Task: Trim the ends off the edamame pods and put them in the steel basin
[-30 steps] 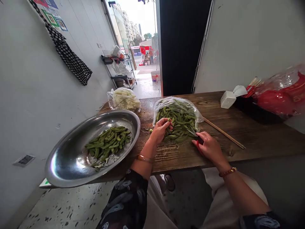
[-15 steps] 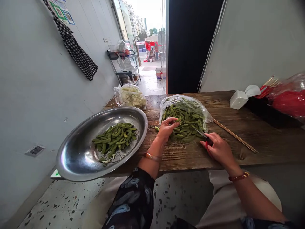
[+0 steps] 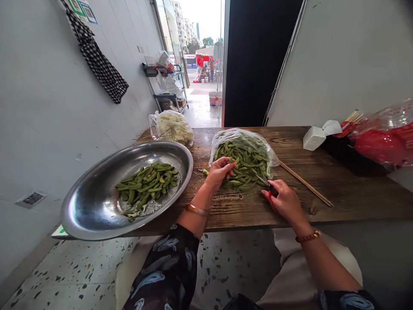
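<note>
Between the fingertips of my left hand (image 3: 220, 170) is a green edamame pod (image 3: 231, 160), partly covered by the fingers. This hand hovers at the left front of a heap of edamame pods (image 3: 247, 165) that spills from a clear plastic bag (image 3: 263, 144). My right hand (image 3: 285, 200) grips red-handled scissors (image 3: 270, 196), their blades pointing up and left over the front of the heap. To the left, a wide steel basin (image 3: 88, 211) holds a smaller pile of pods (image 3: 148, 185) with a few trimmings around it.
A bag of pale vegetable pieces (image 3: 174, 128) stands behind the basin. Bamboo skewers (image 3: 306, 184) lie right of the pods on the wooden table (image 3: 245, 211). A tissue pack (image 3: 314, 138) and a black tray (image 3: 351, 159) with red packaging sit at the right.
The whole view has shifted a little, so things appear further left. My left hand still pinches a pod, and the right keeps hold of the scissors.
</note>
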### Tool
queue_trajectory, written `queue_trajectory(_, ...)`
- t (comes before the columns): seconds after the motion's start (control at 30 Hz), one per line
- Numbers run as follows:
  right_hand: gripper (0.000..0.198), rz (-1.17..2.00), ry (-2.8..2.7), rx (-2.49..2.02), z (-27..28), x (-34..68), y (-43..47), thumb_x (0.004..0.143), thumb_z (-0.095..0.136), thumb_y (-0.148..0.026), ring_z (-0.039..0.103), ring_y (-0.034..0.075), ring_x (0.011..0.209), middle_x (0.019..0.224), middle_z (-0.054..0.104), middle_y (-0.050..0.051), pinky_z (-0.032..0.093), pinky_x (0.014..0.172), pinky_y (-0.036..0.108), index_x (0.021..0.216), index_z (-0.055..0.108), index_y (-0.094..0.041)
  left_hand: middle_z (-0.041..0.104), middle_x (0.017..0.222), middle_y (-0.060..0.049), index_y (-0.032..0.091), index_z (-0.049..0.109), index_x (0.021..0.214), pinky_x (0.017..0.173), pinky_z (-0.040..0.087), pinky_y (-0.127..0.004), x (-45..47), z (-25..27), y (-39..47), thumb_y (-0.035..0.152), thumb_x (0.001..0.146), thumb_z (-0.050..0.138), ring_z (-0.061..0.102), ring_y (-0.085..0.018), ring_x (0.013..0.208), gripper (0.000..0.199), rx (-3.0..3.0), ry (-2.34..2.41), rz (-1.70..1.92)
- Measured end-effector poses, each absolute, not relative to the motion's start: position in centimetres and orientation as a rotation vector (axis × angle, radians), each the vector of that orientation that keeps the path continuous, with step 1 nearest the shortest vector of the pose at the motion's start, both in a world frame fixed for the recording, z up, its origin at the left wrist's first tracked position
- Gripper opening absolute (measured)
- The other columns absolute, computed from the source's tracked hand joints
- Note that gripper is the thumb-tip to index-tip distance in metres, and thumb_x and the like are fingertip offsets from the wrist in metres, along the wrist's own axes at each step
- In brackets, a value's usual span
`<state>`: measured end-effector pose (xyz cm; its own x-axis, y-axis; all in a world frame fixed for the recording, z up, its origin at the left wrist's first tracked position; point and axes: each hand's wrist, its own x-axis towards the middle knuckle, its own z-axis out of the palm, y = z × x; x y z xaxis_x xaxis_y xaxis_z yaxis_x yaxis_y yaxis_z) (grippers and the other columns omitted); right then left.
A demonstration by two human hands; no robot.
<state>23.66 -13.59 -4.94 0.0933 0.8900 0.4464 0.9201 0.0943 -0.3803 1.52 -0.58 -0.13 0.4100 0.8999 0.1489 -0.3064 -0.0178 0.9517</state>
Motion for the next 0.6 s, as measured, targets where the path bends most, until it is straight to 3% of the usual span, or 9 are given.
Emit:
queue_trajectory(0.27, 0.038, -0.092, -1.751, -1.808, -4.51, 23.31, -13.58, 0.087, 0.055, -0.044, 0.063, 0.024, 0.095, 0.108, 0.065, 0.01, 0.05, 0.079, 0.034, 0.113, 0.064, -0.019, 0.067, 0.082, -0.005, 0.013, 0.061, 0.098, 0.047, 0.045, -0.019, 1.51, -0.21, -0.43, 0.042, 0.072, 0.073, 0.059, -0.009, 0.055, 0.041, 1.169, 0.526, 1.016)
queue_trajectory(0.6, 0.04, -0.038, -1.789, -1.705, -4.57, 22.99, -13.92, 0.088, 0.053, -0.048, 0.063, 0.024, 0.092, 0.105, 0.064, 0.011, 0.051, 0.08, 0.036, 0.114, 0.062, -0.019, 0.07, 0.088, -0.009, 0.012, 0.062, 0.083, 0.035, 0.026, -0.015, 0.96, 0.14, -0.71, 0.039, 0.067, 0.075, 0.055, -0.006, 0.05, 0.034, 1.201, 0.604, 1.066)
